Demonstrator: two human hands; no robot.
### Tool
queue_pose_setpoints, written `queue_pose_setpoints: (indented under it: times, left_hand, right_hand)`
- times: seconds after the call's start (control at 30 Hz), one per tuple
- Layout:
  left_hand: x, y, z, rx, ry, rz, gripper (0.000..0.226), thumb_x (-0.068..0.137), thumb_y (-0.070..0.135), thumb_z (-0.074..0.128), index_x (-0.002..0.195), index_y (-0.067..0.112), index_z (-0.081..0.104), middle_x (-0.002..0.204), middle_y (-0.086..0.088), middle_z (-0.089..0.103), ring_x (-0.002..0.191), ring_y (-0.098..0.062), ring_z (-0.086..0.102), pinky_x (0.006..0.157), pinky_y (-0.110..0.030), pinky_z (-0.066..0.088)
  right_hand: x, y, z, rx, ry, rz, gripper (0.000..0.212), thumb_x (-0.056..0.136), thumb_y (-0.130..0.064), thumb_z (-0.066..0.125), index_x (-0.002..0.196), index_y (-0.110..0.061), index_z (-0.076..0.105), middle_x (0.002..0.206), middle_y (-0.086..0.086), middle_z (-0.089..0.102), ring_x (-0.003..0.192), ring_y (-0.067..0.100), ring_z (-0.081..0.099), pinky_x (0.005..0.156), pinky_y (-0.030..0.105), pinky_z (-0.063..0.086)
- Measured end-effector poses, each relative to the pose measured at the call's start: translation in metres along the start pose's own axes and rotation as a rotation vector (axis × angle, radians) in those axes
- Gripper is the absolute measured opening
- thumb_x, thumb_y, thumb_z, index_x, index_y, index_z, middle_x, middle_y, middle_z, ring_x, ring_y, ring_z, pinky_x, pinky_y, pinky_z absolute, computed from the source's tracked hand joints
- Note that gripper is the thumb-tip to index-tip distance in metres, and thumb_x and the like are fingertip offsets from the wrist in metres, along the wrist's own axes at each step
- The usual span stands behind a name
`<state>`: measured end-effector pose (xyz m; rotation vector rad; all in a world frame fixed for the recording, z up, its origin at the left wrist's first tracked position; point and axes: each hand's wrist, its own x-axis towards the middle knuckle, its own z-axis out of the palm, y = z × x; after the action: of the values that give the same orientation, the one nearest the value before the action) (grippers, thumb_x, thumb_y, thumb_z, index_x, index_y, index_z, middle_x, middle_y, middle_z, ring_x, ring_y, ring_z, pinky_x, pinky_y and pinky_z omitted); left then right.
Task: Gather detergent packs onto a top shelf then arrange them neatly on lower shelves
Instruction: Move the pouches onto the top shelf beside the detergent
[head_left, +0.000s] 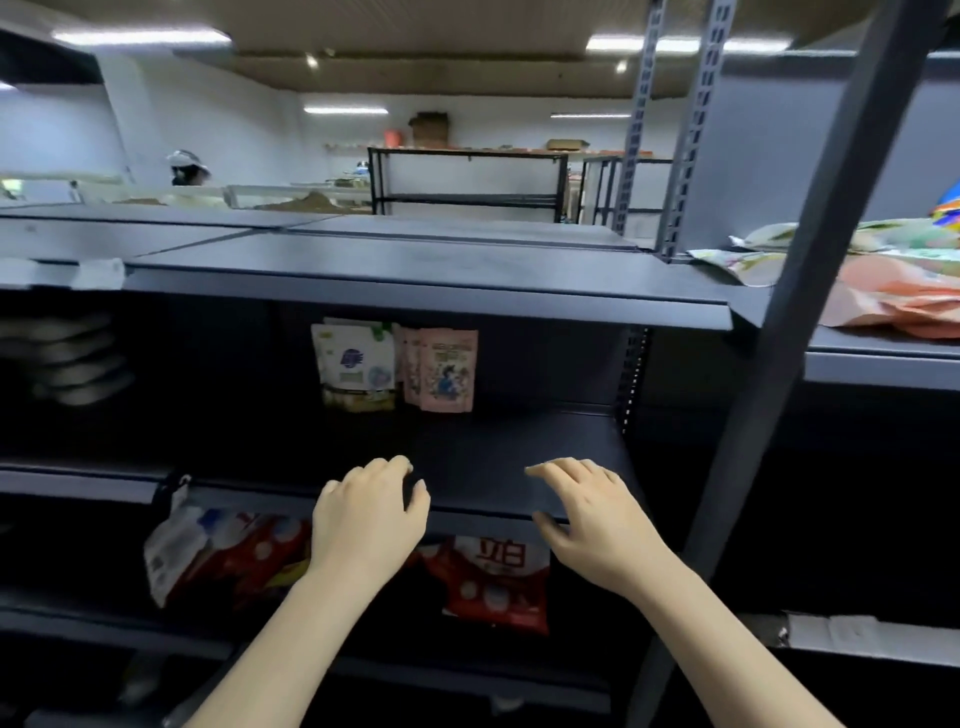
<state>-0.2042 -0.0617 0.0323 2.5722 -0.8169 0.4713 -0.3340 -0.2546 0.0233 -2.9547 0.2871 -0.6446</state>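
Observation:
My left hand (366, 519) and my right hand (589, 514) hover over the front edge of the middle shelf (498, 467), fingers apart and holding nothing. At the back of that shelf stand a white and green detergent pack (353, 364) and pink packs (444, 369), upright and side by side. On the shelf below, red and white packs (498, 587) stand to the right of my left wrist, and more red and white packs (218, 556) lean to its left. The top shelf (415, 270) in front of me is bare.
A grey upright post (769, 364) crosses the view on the right. Beyond it, a pile of pink and pale green packs (883, 280) lies on the neighbouring unit's shelf. Stacked pale items (72, 358) sit at the far left. A person works in the background.

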Motion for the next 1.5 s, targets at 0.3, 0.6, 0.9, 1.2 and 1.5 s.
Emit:
queue_pose_setpoints:
  times: [0.3, 0.6, 0.9, 1.2, 1.5]
  left_hand:
    - [0.050, -0.057, 0.036, 0.040, -0.070, -0.059, 0.039, 0.094, 0.047, 0.040, 0.122, 0.025, 0.056, 0.106, 0.009, 0.062, 0.095, -0.014, 0.060, 0.085, -0.032, 0.042]
    - [0.108, -0.068, 0.068, -0.099, -0.106, -0.112, 0.038, 0.091, 0.048, 0.043, 0.118, 0.025, 0.055, 0.110, 0.000, 0.062, 0.094, -0.023, 0.060, 0.068, -0.031, 0.042]
    - [0.168, -0.083, 0.115, -0.328, -0.284, -0.173, 0.047, 0.092, 0.050, 0.046, 0.132, 0.025, 0.050, 0.133, -0.003, 0.054, 0.118, -0.026, 0.053, 0.094, -0.034, 0.046]
    - [0.221, -0.084, 0.161, -0.608, -0.338, -0.094, 0.050, 0.097, 0.039, 0.044, 0.140, 0.013, 0.042, 0.142, -0.007, 0.046, 0.129, -0.023, 0.043, 0.101, -0.026, 0.032]
    - [0.272, -0.091, 0.206, -0.697, -0.404, -0.148, 0.047, 0.100, 0.030, 0.039, 0.141, 0.007, 0.038, 0.146, -0.013, 0.039, 0.132, -0.028, 0.038, 0.104, -0.029, 0.032]
  right_hand:
    - [0.065, 0.002, 0.055, 0.011, -0.094, 0.040, 0.046, 0.093, -0.039, 0.048, 0.137, -0.030, 0.040, 0.137, -0.011, 0.045, 0.127, 0.012, 0.040, 0.102, 0.029, 0.029]
    - [0.132, 0.021, 0.089, 0.054, -0.279, 0.127, 0.054, 0.094, -0.044, 0.044, 0.145, -0.033, 0.029, 0.149, -0.002, 0.035, 0.134, 0.022, 0.033, 0.107, 0.034, 0.029]
    - [0.170, 0.038, 0.115, 0.087, -0.243, 0.157, 0.056, 0.090, -0.036, 0.051, 0.143, -0.031, 0.034, 0.147, 0.000, 0.039, 0.129, 0.024, 0.041, 0.102, 0.033, 0.036]
    - [0.216, 0.052, 0.154, 0.220, -0.215, 0.263, 0.060, 0.089, -0.042, 0.056, 0.142, -0.029, 0.032, 0.144, 0.003, 0.043, 0.127, 0.026, 0.046, 0.098, 0.036, 0.043]
    - [0.263, 0.069, 0.196, 0.345, -0.213, 0.344, 0.057, 0.090, -0.034, 0.060, 0.140, -0.018, 0.038, 0.138, 0.008, 0.048, 0.122, 0.025, 0.049, 0.083, 0.024, 0.037]
